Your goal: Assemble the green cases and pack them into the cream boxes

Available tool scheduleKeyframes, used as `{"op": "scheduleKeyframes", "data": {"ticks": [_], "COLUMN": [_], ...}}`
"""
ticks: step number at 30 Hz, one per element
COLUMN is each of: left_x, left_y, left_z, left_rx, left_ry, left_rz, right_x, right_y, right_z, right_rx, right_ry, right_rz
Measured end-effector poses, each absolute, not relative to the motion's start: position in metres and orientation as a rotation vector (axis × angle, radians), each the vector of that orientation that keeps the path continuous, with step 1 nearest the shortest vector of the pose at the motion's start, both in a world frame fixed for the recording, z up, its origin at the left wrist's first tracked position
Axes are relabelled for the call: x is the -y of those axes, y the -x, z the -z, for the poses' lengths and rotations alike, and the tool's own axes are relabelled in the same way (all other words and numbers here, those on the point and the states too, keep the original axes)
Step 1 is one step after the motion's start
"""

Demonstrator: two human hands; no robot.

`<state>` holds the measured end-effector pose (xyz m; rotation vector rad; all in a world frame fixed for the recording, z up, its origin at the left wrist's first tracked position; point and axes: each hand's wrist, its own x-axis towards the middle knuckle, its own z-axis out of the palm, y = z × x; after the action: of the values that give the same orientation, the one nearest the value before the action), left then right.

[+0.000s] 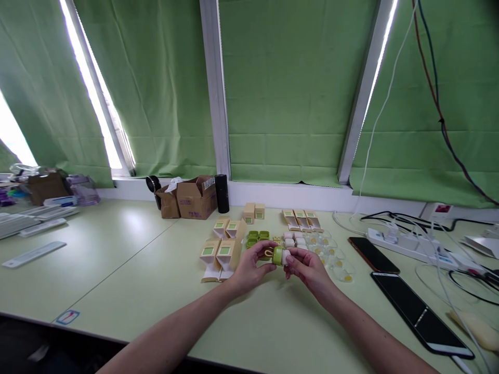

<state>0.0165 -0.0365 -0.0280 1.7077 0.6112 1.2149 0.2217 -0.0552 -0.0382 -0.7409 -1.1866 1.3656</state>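
My left hand [249,267] and my right hand [310,270] meet above the pale green table [128,259], both pinched on a small green case [277,255] with a white end facing the right hand. A yellow loop sticks out on its left side. Just behind it lie more green cases [258,237], small white pieces [294,239] and clear blister trays with yellow dots [333,257]. Small tan cartons [220,252] with green labels stand to the left of my hands.
Brown cardboard boxes [195,197] and a black cylinder [222,193] stand by the window sill. More tan cartons [302,219] lie behind the trays. At the right lie a phone [373,254], a dark tablet [421,314] and a power strip [409,243] with cables. Keyboards [31,221] lie far left.
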Motion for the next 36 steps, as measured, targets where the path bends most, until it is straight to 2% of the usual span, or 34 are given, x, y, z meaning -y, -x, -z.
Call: {"op": "scheduleKeyframes", "data": {"ticks": [19,36], "left_x": [0.04,0.05], "left_y": [-0.02,-0.022], "left_z": [0.032,0.042], "left_rx": [-0.755,-0.792], "left_ry": [-1.887,-2.363], "left_rz": [-1.315,-1.304], "right_x": [0.062,0.067], "right_y": [-0.212,-0.204], "right_z": [0.035,0.039], "right_rx": [1.159,1.177], "right_ry": [0.789,0.816], "right_rz": [-1.237,-1.129]}}
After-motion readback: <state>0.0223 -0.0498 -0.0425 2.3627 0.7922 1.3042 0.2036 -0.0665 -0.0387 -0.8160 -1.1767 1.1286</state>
